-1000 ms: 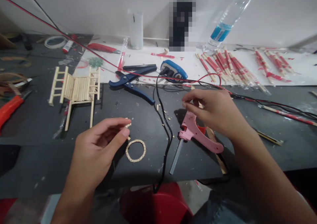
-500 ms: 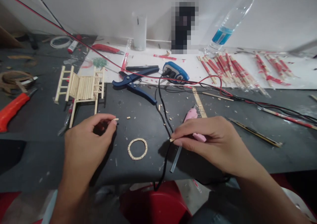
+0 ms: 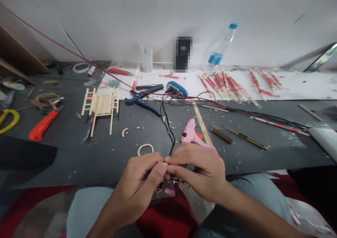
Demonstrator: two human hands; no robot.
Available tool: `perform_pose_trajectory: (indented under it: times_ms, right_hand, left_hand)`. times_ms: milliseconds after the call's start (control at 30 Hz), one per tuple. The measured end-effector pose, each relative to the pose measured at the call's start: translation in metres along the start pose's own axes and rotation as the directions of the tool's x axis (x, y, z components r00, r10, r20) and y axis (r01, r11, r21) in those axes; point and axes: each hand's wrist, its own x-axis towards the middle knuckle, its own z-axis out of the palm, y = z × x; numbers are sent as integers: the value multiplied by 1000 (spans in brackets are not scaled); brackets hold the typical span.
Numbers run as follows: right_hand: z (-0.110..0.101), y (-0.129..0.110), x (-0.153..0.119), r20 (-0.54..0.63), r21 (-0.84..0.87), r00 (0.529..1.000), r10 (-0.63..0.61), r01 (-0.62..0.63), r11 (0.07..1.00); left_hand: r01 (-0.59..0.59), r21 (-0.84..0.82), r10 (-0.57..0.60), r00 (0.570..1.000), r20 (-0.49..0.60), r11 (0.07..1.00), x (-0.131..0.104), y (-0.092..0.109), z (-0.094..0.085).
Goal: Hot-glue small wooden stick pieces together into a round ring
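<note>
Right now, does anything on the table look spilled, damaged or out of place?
Nothing looks plainly spilled or damaged. What looks untidy is the pale scraps scattered loose on the dark table near the black cord. A short curved piece also lies apart from the pale ring; whether it broke off, I cannot tell.

Item: one small pale piece [image 3: 165, 164], pinched where fingertips of the left hand [image 3: 143, 182] and right hand [image 3: 201, 169] meet; mostly covered from where I stand. Item: one pale segmented ring [image 3: 145, 145], lying flat, near side hidden behind the left hand.
</note>
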Motion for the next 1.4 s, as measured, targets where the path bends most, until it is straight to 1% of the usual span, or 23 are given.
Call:
perform_pose_trajectory:
  times_ms: [67, 167, 300, 433, 533, 600, 733, 800, 900, 1000, 1067, 1133, 1167, 1233, 1300, 1367, 1400]
  right_hand:
    - [-1, -13, -3, 24, 12, 1000, 18, -18, 1000]
    - [-1, -35, -7, 18, -6, 999, 31, -31, 999]
    - [0, -65, -12, 13, -41, 999, -48, 49, 998]
    - [1, -88, -19, 24, -91, 997, -75, 77, 993]
    - [2, -99, -28, 10, -129, 996, -88, 89, 988]
    - [2, -103, -34, -20, -129, 997, -80, 77, 989]
    - [2, -103, -42, -98, -49, 995, 8, -12, 999]
    - [-3, -97, -40, -121, -28, 991, 64, -68, 997]
    - [-26, -75, -27, -148, -46, 973, 175, -183, 982]
    - [-61, -38, -2, -119, -140, 946, 302, -318, 938]
    - [-84, -10, 17, -84, -241, 912, 401, -409, 880]
    - [-100, 18, 36, -66, -340, 884, 462, -455, 823]
    - [-105, 31, 43, -55, -384, 876, 479, -462, 800]
    - [-108, 54, 53, -26, -456, 872, 489, -445, 770]
    - [-104, 71, 56, -4, -505, 885, 466, -404, 763]
    - [-95, 79, 55, -3, -528, 909, 417, -356, 771]
    - [-89, 79, 54, -1, -528, 922, 388, -330, 782]
  left_hand:
    - [23, -45, -24, 999, -35, 999, -8, 8, 3]
    - [26, -123, -34, 998, -56, 992, -23, 23, 7]
    - [45, -183, -62, 994, -91, 982, -44, 45, 13]
    - [70, -235, -93, 992, -87, 969, -60, 60, 21]
    - [109, -376, -144, 987, -67, 920, -69, 65, 29]
    - [129, -454, -166, 985, -43, 882, -73, 67, 37]
    - [147, -516, -157, 987, 24, 844, -72, 75, 48]
    - [144, -527, -152, 988, 28, 837, -66, 78, 46]
    - [110, -488, -162, 985, -64, 866, -46, 72, 31]
    - [107, -387, -173, 975, -142, 916, -18, 53, 3]
    - [112, -308, -179, 963, -201, 945, 4, 37, -16]
    - [137, -219, -190, 951, -245, 966, 25, 23, -33]
    - [153, -172, -195, 945, -263, 973, 34, 18, -40]
    - [186, -85, -202, 936, -287, 979, 48, 11, -51]
    - [207, -9, -201, 936, -289, 978, 56, 7, -59]
    - [221, 56, -196, 939, -283, 974, 60, 3, -62]
    - [227, 84, -196, 940, -279, 970, 60, 1, -62]
